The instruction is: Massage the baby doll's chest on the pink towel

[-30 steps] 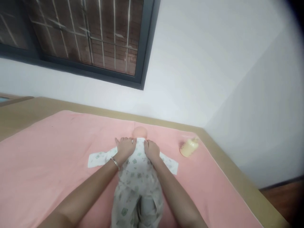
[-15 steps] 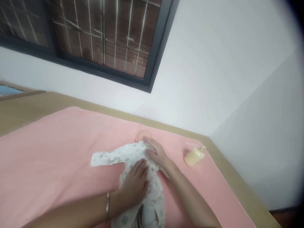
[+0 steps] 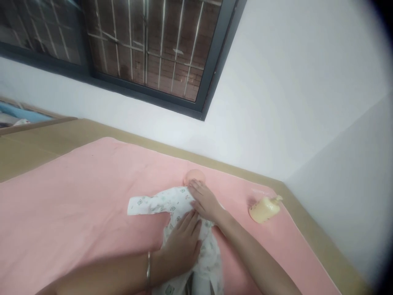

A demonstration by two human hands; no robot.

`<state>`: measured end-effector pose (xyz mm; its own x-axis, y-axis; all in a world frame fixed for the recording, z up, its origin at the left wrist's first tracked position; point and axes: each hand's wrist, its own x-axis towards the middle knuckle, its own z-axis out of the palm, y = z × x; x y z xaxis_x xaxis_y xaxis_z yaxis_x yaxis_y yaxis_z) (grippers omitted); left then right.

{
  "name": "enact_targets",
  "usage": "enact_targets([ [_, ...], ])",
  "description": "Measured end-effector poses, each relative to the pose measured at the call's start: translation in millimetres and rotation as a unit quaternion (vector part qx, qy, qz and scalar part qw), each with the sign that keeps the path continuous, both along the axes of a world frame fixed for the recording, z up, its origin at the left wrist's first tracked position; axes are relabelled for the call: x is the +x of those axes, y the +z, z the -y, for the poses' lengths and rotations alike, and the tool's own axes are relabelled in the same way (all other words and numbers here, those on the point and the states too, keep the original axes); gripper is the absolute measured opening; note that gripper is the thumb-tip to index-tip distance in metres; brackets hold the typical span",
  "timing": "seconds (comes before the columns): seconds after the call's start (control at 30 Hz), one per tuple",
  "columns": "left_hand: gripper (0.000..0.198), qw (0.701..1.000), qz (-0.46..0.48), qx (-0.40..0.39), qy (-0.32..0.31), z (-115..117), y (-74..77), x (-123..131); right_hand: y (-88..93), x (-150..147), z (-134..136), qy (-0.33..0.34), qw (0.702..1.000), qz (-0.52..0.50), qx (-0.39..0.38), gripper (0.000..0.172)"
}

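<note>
A white, long-sleeved baby garment (image 3: 175, 199) with small grey-green prints lies on a pink sheet (image 3: 101, 192), one sleeve stretched out to the left. My left hand (image 3: 183, 237) rests flat on its middle, fingers extended, with a bracelet at the wrist. Just above it, my right hand (image 3: 206, 203) lies over the upper part of the garment, fingers stretched out. Its fingertips overlap a round, pinkish, see-through thing (image 3: 195, 175) at the neck end, whose kind I cannot tell. A pale, rounded shape (image 3: 201, 283) shows at the garment's lower end, cut off by the frame.
A pale yellow pump bottle (image 3: 264, 209) stands on the sheet to the right, tilted in the picture. Behind the tan surface edge (image 3: 172, 149) rises a white wall (image 3: 260, 102) with a dark-framed, barred window (image 3: 153, 49). Blue items (image 3: 27, 112) show at the far left.
The whole view has shifted, so everything sits further right. My right hand has slid slightly left over the garment. My left hand keeps about the same place on it.
</note>
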<state>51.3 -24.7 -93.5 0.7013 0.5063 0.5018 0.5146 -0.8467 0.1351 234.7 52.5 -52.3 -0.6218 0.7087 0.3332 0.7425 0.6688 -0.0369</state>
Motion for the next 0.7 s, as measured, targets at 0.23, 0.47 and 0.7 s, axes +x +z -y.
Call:
enact_targets([
  [0.23,0.052,1.000,0.023,0.007,-0.001,0,-0.8,2,-3.2,0,1,-0.015,1.000,0.000,-0.008,0.053],
  [0.47,0.042,0.999,0.036,0.035,-0.010,2,1.5,4,2.3,-2,-3,-0.012,1.000,-0.017,-0.009,0.052],
  [0.7,0.038,0.998,0.040,0.027,-0.034,0,1.1,5,4.2,-11,-11,0.007,1.000,-0.015,-0.018,0.046],
])
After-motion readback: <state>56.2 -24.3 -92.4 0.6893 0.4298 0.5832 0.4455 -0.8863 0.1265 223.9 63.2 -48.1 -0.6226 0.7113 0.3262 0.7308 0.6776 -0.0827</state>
